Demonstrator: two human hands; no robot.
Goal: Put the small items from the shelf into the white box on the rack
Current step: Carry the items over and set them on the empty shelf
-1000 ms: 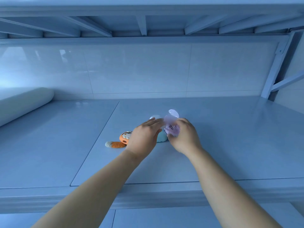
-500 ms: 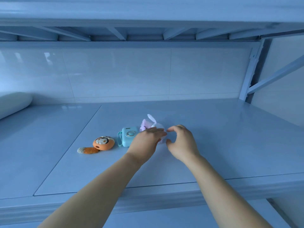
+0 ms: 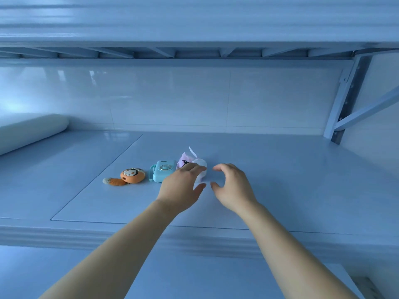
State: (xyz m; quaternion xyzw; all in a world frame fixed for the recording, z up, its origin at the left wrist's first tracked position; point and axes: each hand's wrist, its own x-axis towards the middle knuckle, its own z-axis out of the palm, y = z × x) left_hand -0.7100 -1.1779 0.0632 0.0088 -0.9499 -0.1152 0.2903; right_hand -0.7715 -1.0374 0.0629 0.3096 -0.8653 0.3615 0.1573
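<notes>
While both your hands hover over the shelf (image 3: 280,169), the stock reads as follows.

Item 1: orange toy (image 3: 131,175), far left of the row, tail trailing left; untouched.

Item 2: blue camera (image 3: 162,170), centre, upright, just left of your left hand (image 3: 183,186); untouched.

Item 3: pink toy (image 3: 184,160) in pale wrapping, right end of the row, partly hidden behind your left fingers. It lies just beyond and between the two hands, its pale tip pointing up and away.

Left hand: fingers curled over the pale wrapping, touching it; whether they grip it, you cannot tell. This hand is the nearer to all three items.

Right hand (image 3: 232,186): cupped, empty, apart from the left and just right of the wrapping.

White box: not in view.

Roll (image 3: 32,131): far left, not part of the lot.
</notes>
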